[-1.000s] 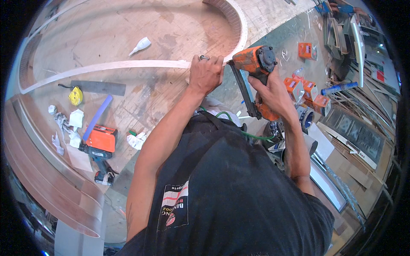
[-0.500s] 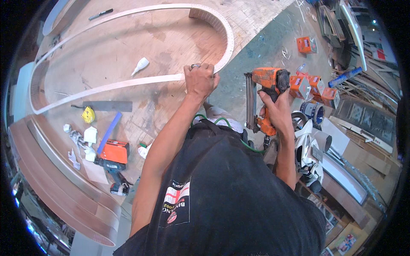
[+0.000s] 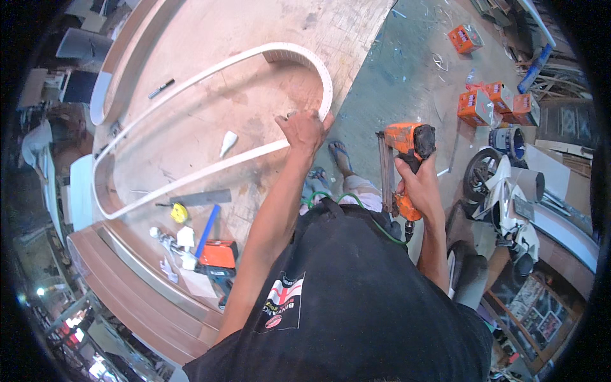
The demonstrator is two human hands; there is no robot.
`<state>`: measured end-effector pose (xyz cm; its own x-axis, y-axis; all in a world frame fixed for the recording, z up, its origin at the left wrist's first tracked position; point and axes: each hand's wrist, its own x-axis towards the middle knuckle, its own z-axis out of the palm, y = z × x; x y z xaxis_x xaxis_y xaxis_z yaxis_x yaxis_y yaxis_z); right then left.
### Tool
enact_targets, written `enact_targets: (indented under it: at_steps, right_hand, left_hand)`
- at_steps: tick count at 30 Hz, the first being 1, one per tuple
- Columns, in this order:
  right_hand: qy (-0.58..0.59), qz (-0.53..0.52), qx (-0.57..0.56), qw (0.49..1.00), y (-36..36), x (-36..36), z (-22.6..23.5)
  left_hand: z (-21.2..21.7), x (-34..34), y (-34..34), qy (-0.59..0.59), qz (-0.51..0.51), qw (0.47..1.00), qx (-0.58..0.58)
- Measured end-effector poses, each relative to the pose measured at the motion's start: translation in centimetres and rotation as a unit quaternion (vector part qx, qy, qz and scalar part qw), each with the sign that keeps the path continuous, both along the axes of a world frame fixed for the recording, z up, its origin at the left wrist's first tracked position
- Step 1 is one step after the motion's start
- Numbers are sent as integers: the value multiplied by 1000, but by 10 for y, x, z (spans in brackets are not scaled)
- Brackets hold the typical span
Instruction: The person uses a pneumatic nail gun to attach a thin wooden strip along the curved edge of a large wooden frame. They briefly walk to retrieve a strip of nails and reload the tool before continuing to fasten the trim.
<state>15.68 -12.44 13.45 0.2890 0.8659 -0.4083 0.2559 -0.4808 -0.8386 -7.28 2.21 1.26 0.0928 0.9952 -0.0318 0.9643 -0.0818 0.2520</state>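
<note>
A long oval frame (image 3: 223,169) of bent thin wood, with a pale upper edge, stands on the wooden worktable (image 3: 254,105). My left hand (image 3: 304,132) is closed over its near edge, close to the rounded right end. My right hand (image 3: 420,181) grips the handle of an orange nail gun (image 3: 402,134), held upright to the right of the table, apart from the frame. A green air hose (image 3: 382,228) runs from the bottom of the gun toward my waist. Inside the oval lies a small white glue bottle (image 3: 228,144).
Nearer me on the table lie a yellow tape measure (image 3: 179,212), a blue strip (image 3: 208,232) and an orange-and-black power tool (image 3: 218,253). Curved brown panels (image 3: 140,286) stand at the left. Orange boxes (image 3: 476,108) and a white motorbike (image 3: 506,204) are on the right.
The whole view has shifted, so my sandalled feet now show beside the table. My left hand stays on the frame, and my right hand still holds the nail gun.
</note>
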Motion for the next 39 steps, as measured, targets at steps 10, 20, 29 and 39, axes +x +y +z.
enact_targets:
  at_steps: [10,20,29,39]
  right_hand:
    - [28,-34,42,998,-11,-5,3]
    - [20,9,26,999,-28,14,31]
    - [205,239,42,948,34,11,63]
    - [-281,487,386,731,-26,46,17]
  left_hand:
    - [5,-26,8,-23,-134,984,-118]
    - [48,-2,-47,-239,-106,964,38]
    - [74,72,-163,-890,62,398,-214]
    - [57,91,-206,-752,324,574,-23]
